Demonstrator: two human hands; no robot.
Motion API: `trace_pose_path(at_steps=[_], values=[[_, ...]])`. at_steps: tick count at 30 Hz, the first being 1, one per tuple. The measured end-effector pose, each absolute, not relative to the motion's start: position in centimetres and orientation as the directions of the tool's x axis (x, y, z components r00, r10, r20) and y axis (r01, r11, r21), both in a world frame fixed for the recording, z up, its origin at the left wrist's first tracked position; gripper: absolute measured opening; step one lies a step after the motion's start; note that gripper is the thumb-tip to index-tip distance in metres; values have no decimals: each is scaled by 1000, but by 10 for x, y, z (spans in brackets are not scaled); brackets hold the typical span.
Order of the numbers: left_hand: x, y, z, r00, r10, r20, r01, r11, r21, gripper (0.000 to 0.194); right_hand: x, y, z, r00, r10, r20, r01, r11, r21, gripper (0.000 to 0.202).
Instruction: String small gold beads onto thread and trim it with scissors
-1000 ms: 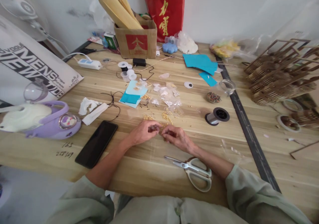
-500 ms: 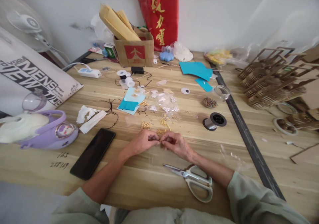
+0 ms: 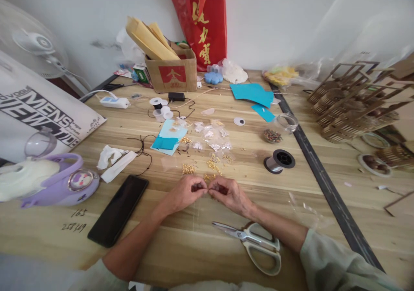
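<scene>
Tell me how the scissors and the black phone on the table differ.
The scissors lie by the right forearm; the phone lies by the left forearm. The scissors have shiny metal blades and pale looped handles; the phone is a flat, dark rectangle. The scissors' blades point left; the phone lies on a slant. Both rest flat on the wooden table, untouched by either hand.

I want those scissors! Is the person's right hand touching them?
Apart. The head view shows bare wooden table between the right hand and the scissors, which lie nearer the person, beside the forearm.
</scene>
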State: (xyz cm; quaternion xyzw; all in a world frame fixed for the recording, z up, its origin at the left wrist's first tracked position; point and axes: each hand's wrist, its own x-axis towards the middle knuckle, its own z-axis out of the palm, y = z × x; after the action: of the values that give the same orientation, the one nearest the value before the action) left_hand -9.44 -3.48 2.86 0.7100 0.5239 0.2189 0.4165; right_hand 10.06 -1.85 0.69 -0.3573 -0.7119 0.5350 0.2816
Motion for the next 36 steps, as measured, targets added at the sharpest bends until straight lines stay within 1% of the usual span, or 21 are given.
trace_pose_path(at_steps=[5,8,13,16,19,23,28,31,33,36], values=[[-93,-35,32,366,921,-132,589,-119,800,14,101,-19,9,-575,815,74,232,250,-940,7],[-91,-35,31,369,920,-130,607,-132,784,13,101,-18,7,-578,809,107,247,298,-922,6],[-89,-33,31,366,919,-150,651,-137,747,11,103,-17,4,-601,772,207,275,443,-853,9],[-86,-30,34,364,917,-163,674,-138,726,9,104,-16,5,-608,755,247,266,486,-832,10],[-82,-26,38,358,915,-185,694,-128,708,9,106,-15,6,-607,748,267,266,508,-819,10],[-78,-22,42,347,913,-215,735,-122,667,9,108,-13,5,-600,759,251,291,500,-815,9],[-77,-9,57,438,854,-281,770,-196,607,15,113,-13,5,-581,789,202,309,443,-842,7],[-69,9,63,462,863,-205,755,-262,602,19,119,-17,5,-580,784,220,311,463,-830,8],[-58,24,59,467,872,-148,743,-296,600,15,124,-21,5,-595,760,260,302,512,-804,8],[-36,45,45,532,846,-24,705,-428,566,13,128,-26,2,-629,705,327,286,601,-746,9]])
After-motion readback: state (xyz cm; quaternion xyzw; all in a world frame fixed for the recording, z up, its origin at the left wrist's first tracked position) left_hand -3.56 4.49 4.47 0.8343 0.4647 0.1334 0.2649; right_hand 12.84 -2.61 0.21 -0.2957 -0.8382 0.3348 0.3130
